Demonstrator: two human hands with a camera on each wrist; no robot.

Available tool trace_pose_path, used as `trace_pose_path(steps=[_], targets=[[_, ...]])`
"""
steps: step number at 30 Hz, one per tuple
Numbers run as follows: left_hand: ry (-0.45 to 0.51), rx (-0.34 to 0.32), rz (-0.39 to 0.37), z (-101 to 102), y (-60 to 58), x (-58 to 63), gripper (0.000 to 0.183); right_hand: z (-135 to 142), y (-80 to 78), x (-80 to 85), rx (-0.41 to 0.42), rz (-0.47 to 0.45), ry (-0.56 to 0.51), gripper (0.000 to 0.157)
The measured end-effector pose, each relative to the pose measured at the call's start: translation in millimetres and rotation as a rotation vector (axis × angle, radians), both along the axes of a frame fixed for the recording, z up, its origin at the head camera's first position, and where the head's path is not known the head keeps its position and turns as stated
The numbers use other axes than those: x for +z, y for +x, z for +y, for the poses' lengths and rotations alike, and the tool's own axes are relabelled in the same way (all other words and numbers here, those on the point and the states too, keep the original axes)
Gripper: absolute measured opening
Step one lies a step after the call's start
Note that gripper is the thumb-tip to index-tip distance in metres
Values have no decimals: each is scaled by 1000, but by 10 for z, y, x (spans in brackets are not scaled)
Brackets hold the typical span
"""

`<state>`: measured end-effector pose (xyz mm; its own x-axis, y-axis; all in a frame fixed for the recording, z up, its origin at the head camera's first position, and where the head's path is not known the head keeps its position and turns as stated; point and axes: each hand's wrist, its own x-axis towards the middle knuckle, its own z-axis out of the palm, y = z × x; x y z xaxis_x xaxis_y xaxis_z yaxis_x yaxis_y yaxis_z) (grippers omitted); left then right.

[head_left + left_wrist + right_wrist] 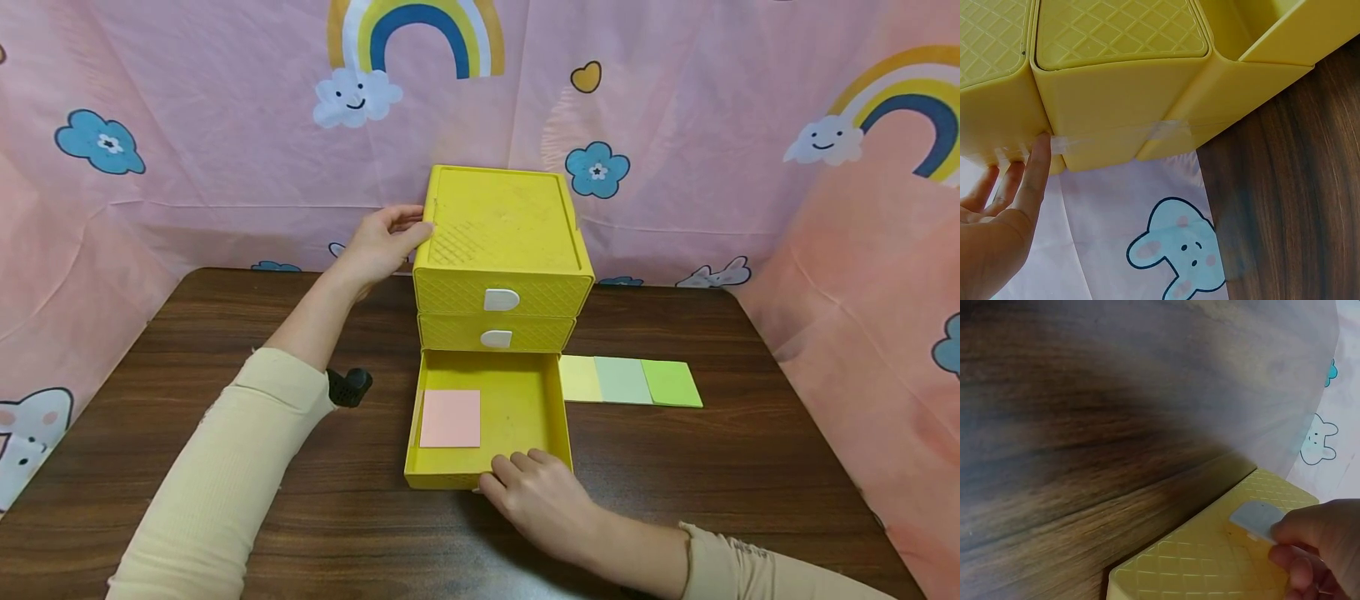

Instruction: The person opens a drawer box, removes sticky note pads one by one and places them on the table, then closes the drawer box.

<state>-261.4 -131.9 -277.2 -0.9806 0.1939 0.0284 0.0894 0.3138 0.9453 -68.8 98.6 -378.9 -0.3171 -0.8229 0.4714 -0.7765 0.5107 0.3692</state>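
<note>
A yellow three-drawer box (502, 217) stands on the table with its bottom drawer (525, 408) pulled out and the upper two closed. Inside that drawer, toward the left, lies a pink sticky note pad (450, 418). My left hand (382, 246) rests against the box's upper left side, straight fingers on the wall and thumb at the top edge; the left wrist view shows the fingertips on that side. At the drawer's front, my right hand (540, 504) pinches its white handle (1257, 517) between thumb and curled fingers.
To the right of the drawer, yellow, pale green and bright green sticky note pads (671, 383) lie in a row on the dark wooden table (360, 517). Behind the box hangs a pink patterned cloth (247, 108). Clear tape (1122, 132) runs along the box's side.
</note>
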Motion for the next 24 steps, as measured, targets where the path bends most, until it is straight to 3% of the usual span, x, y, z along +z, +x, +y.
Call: trace_pose_path(steps=[24], targets=[[-13,-7,9,-11,-16,-10,54,-4,74,-81,-5,3,38,30]])
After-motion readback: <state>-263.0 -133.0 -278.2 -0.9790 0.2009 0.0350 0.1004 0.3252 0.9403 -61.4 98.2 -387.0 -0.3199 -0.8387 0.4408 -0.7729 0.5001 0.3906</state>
